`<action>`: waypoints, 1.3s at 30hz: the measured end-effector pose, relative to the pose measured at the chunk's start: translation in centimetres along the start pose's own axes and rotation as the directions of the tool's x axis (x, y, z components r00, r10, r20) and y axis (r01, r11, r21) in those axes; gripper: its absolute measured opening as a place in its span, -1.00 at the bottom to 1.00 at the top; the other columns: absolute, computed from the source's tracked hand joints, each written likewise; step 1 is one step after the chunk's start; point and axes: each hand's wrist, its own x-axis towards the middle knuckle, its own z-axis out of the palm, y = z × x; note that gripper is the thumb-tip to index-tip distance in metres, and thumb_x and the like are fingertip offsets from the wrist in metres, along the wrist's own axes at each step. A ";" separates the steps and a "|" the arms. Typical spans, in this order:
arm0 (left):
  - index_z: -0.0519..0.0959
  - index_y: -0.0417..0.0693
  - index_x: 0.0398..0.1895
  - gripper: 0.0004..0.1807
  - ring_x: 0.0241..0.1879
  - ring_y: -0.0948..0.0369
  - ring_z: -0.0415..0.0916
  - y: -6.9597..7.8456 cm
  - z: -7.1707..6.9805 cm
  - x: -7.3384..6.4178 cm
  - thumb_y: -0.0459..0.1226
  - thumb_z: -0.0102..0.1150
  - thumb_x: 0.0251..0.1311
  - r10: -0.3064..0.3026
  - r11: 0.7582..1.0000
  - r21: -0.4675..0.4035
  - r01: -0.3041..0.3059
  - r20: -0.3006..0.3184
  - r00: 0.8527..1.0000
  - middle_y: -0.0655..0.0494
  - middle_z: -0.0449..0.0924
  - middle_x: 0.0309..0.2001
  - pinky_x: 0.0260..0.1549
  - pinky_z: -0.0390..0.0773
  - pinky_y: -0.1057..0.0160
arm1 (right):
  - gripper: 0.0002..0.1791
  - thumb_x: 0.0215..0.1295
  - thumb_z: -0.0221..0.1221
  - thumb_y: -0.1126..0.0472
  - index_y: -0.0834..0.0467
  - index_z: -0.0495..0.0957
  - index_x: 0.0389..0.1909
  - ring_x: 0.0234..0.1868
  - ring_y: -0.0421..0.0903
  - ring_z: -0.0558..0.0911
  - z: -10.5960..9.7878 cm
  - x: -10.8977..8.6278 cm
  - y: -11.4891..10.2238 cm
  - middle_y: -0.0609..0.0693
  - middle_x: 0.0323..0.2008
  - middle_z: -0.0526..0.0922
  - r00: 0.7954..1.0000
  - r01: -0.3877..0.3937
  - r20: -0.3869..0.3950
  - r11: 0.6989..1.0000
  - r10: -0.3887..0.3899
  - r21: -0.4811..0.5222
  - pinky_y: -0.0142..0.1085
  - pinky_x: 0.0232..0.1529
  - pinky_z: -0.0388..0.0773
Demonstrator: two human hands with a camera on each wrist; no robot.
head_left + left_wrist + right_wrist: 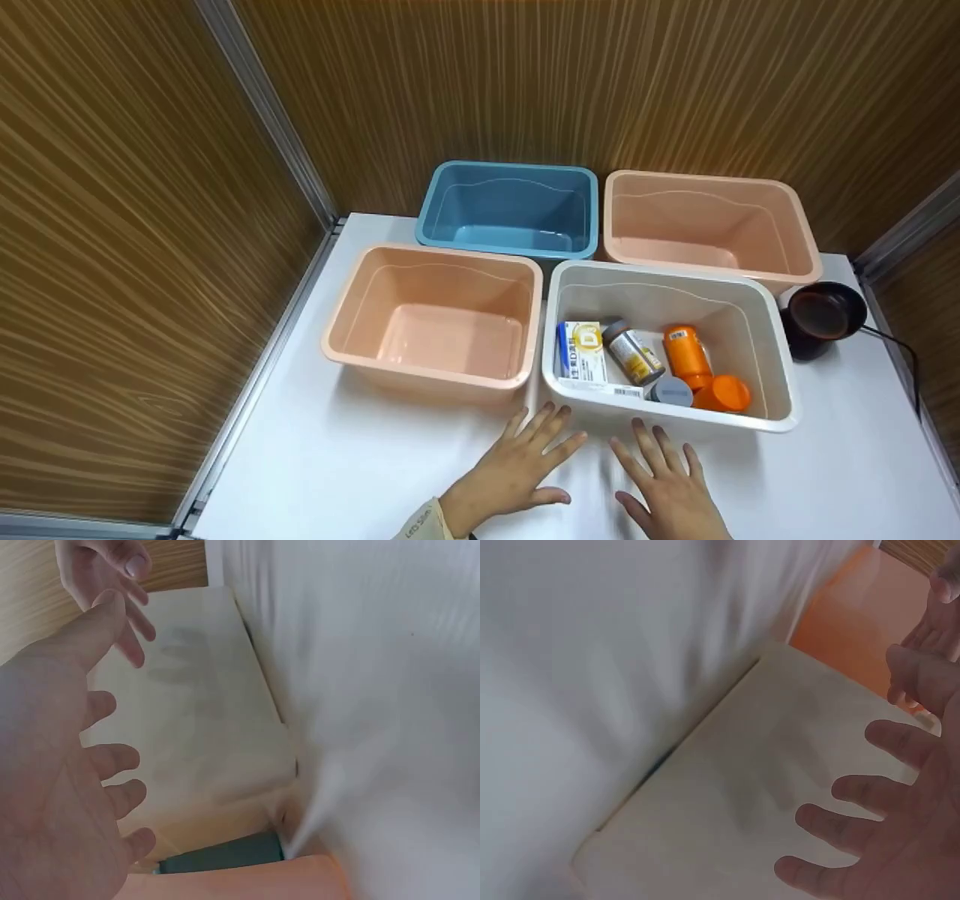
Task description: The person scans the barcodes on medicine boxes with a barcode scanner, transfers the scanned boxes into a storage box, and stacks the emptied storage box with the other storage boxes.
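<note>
Wood-grain panels (450,82) enclose a white worktop (285,442); four plastic bins stand on it, forward of the hands. Left hand (517,465): fingers extended and spread, nothing held; right hand (667,487): same condition, nothing held. The white bin (660,300) stands directly ahead of the right hand; it contains a carton marked D (583,352), a labelled bottle (636,356), a grey-capped container (671,391), an orange bottle (684,352) and an orange-capped container (724,394). A peach bin (450,337) stands ahead of the left hand, toward its outer side; a blue bin (517,240) and a second peach bin (705,210) stand farther from the hands; a dark corded cup (817,315) stands beyond the right hand, on its outer side.

Step in hand: judged a ready position, no item gripped; a pick from the white bin would call for raising one hand over the near rim, then closing the fingers on a single item. Only the head view shows the bin's contents; the wrist views show instead both bare palms, and finger shadows on the bin's outer wall.
</note>
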 end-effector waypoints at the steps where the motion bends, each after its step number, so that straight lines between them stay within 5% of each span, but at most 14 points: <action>1: -0.06 0.17 0.51 -0.10 0.43 -0.04 -0.24 -0.1 -0.2 0.0 0.33 -0.20 0.17 -0.005 1.000 -0.011 0.004 -0.011 1.000 -0.05 -0.10 0.47 0.26 0.00 -0.13 | -0.20 0.04 0.32 -0.10 -0.04 0.33 0.34 0.33 0.28 0.13 -0.2 0.0 -0.1 0.17 0.41 0.11 1.000 -0.005 0.004 1.000 0.005 0.006 0.33 0.19 -0.12; 7: 0.02 0.16 0.49 -0.13 0.43 -0.05 -0.31 -1.2 -0.6 0.2 0.33 -0.21 0.18 -0.041 0.998 -0.051 0.038 -0.059 0.997 -0.08 -0.25 0.49 0.24 -0.06 -0.21 | -0.20 0.05 0.31 -0.12 -0.05 0.32 0.35 0.34 0.28 0.09 -1.5 0.0 -0.6 0.16 0.43 0.07 1.000 -0.023 0.016 0.999 0.023 0.025 0.26 0.25 -0.35; 13: 0.09 0.13 0.47 -0.13 0.42 -0.10 -0.35 -1.9 -0.6 -0.1 0.30 -0.09 0.15 -0.123 0.988 -0.101 0.114 -0.082 0.989 -0.26 -0.31 0.46 0.28 -0.09 -0.13 | -0.18 0.02 0.33 -0.10 -0.04 0.32 0.35 0.34 0.25 0.11 -2.0 -0.1 -0.6 0.15 0.43 0.07 1.000 0.006 -0.020 1.000 -0.006 0.015 0.28 0.24 -0.20; 23: -0.09 -0.01 0.51 -0.04 0.42 -0.13 -0.36 -2.1 -0.5 -0.4 0.29 -0.12 0.19 -0.216 0.971 -0.131 0.201 -0.105 0.971 -0.42 -0.28 0.42 0.26 -0.07 -0.17 | -0.19 0.04 0.32 -0.12 -0.05 0.31 0.36 0.34 0.26 0.10 -3.1 -0.2 -1.0 0.16 0.43 0.04 1.000 -0.009 0.021 0.999 0.008 0.032 0.26 0.25 -0.30; 31: -0.39 -0.29 0.45 0.13 0.42 -0.11 -0.34 -1.8 -1.1 1.0 0.31 -0.19 0.19 -0.243 0.931 -0.301 0.204 -0.098 0.965 -0.26 -0.47 0.46 0.28 -0.07 -0.10 | -0.22 0.15 0.16 -0.27 -0.03 0.31 0.36 0.35 0.26 0.09 -5.1 -0.2 -1.4 0.17 0.41 0.11 0.999 -0.006 0.043 0.999 0.004 0.035 0.08 0.26 -0.58; 39: -0.38 -0.15 0.48 0.09 0.43 0.01 -0.47 -2.0 -2.1 3.2 0.34 -0.25 0.18 -0.258 0.878 -0.450 0.163 -0.158 0.953 -0.22 -0.54 0.46 0.26 -0.05 -0.15 | -0.27 0.12 0.27 -0.11 -0.01 0.36 0.32 0.27 0.10 0.31 -7.3 0.1 -0.6 0.10 0.31 0.32 0.997 0.045 -0.071 0.997 -0.041 0.054 0.19 0.28 -0.11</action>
